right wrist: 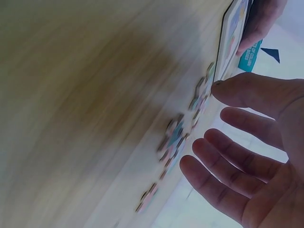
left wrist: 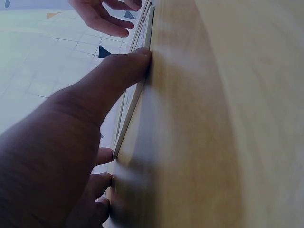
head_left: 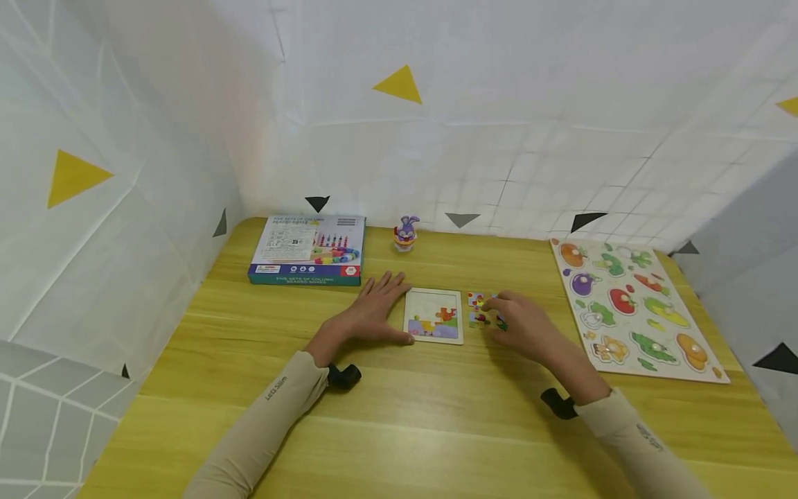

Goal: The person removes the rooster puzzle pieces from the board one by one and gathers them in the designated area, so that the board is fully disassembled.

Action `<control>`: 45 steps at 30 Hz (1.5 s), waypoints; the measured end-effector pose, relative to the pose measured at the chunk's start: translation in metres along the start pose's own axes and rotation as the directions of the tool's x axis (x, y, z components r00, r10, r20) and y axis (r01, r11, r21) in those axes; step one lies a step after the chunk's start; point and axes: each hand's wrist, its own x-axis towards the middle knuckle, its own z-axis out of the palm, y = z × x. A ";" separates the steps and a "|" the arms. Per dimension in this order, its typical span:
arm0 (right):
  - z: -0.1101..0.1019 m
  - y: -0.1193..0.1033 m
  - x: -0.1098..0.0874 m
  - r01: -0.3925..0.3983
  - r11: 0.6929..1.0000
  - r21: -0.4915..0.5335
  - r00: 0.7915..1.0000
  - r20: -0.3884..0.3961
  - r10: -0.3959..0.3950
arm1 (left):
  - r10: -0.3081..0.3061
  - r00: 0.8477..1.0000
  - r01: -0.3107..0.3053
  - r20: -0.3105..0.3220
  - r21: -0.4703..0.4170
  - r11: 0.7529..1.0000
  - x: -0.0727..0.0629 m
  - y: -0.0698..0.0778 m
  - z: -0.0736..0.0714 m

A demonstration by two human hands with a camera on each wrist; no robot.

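Note:
A small square jigsaw tray lies on the table with several joined pieces along its lower and right parts. My left hand is spread flat at the tray's left side, the thumb at its lower-left corner and a fingertip near the upper-left one. Just right of the tray lie several loose jigsaw pieces, partly covered by my right hand. In the right wrist view the thumb and fingers of that hand stand apart, with no piece between them, close over the pieces.
A wooden vegetable puzzle board fills the right side of the table. At the back left lies a beaded-boxes carton. A purple rabbit figure stands behind the tray, near the white wall sheet.

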 end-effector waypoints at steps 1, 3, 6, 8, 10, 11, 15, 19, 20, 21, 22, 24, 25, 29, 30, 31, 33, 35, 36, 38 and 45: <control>0.001 -0.002 0.001 -0.003 1.000 0.007 1.000 0.002 0.003 | -0.001 1.000 0.001 0.002 0.003 1.000 0.000 0.000 0.000; 0.002 -0.006 0.003 -0.008 1.000 0.019 1.000 0.006 0.008 | -0.006 1.000 0.006 0.008 0.008 1.000 0.000 0.000 0.001; 0.003 -0.011 0.007 -0.011 1.000 0.026 1.000 0.015 0.011 | -0.011 1.000 0.010 0.013 0.012 1.000 0.000 0.000 0.002; 0.004 -0.014 0.009 -0.013 1.000 0.026 1.000 0.024 0.013 | -0.014 1.000 0.014 0.017 0.013 1.000 0.000 0.000 0.002; 0.005 -0.018 0.011 -0.013 1.000 0.027 1.000 0.028 0.012 | -0.017 1.000 0.016 0.019 0.013 1.000 0.001 0.000 0.002; 0.005 -0.019 0.012 -0.012 1.000 0.027 1.000 0.029 0.011 | -0.017 1.000 0.017 0.019 0.014 1.000 0.001 0.000 0.002; 0.007 -0.026 0.017 0.016 0.999 0.028 1.000 0.016 -0.016 | -0.019 1.000 0.019 0.017 0.008 1.000 0.001 0.001 0.002; 0.009 -0.031 0.022 0.030 0.999 0.037 0.999 0.019 -0.031 | -0.018 1.000 0.017 0.015 0.015 1.000 0.001 0.001 0.002; 0.010 -0.033 0.024 0.027 0.999 0.039 0.999 0.024 -0.028 | -0.017 1.000 0.017 0.014 0.015 1.000 0.001 0.001 0.002; 0.010 -0.034 0.025 0.026 0.999 0.042 0.999 0.027 -0.028 | -0.016 1.000 0.015 0.014 0.015 1.000 0.001 0.001 0.002; 0.011 -0.035 0.026 0.027 0.999 0.042 0.999 0.031 -0.028 | -0.014 1.000 0.013 0.013 0.016 1.000 0.001 0.001 0.002; 0.013 -0.036 0.028 0.030 0.998 0.047 0.999 0.036 -0.031 | -0.011 1.000 0.011 0.012 0.017 1.000 0.001 0.001 0.002; 0.013 -0.037 0.029 0.030 0.998 0.049 0.999 0.038 -0.032 | -0.009 1.000 0.009 0.012 0.018 1.000 0.001 0.001 0.002; 0.017 -0.039 0.033 0.040 0.998 0.044 0.998 0.041 -0.042 | -0.008 1.000 0.007 0.015 0.018 1.000 0.002 0.001 0.002; 0.018 -0.040 0.035 0.044 0.998 0.044 0.998 0.041 -0.046 | -0.008 1.000 0.008 0.015 0.019 1.000 0.002 0.001 0.002; 0.018 -0.040 0.036 0.050 0.998 0.041 0.998 0.042 -0.051 | -0.009 1.000 0.008 0.015 0.018 1.000 0.001 0.001 0.002; 0.020 -0.042 0.038 0.060 0.998 0.035 0.997 0.043 -0.062 | -0.010 1.000 0.009 0.016 0.017 1.000 0.001 0.001 0.002; 0.021 -0.043 0.040 0.072 0.997 0.032 0.996 0.042 -0.073 | -0.011 1.000 0.011 0.016 0.017 1.000 0.001 0.001 0.002; 0.022 -0.043 0.041 0.076 0.997 0.031 0.996 0.041 -0.078 | -0.012 1.000 0.012 0.015 0.017 1.000 0.001 0.001 0.002; 0.024 -0.044 0.043 0.087 0.996 0.030 0.995 0.038 -0.088 | -0.014 1.000 0.014 0.015 0.014 1.000 0.001 0.000 0.002; 0.028 -0.044 0.048 0.124 0.991 0.041 0.992 0.026 -0.126 | -0.016 1.000 0.016 0.013 0.015 1.000 0.000 0.001 0.001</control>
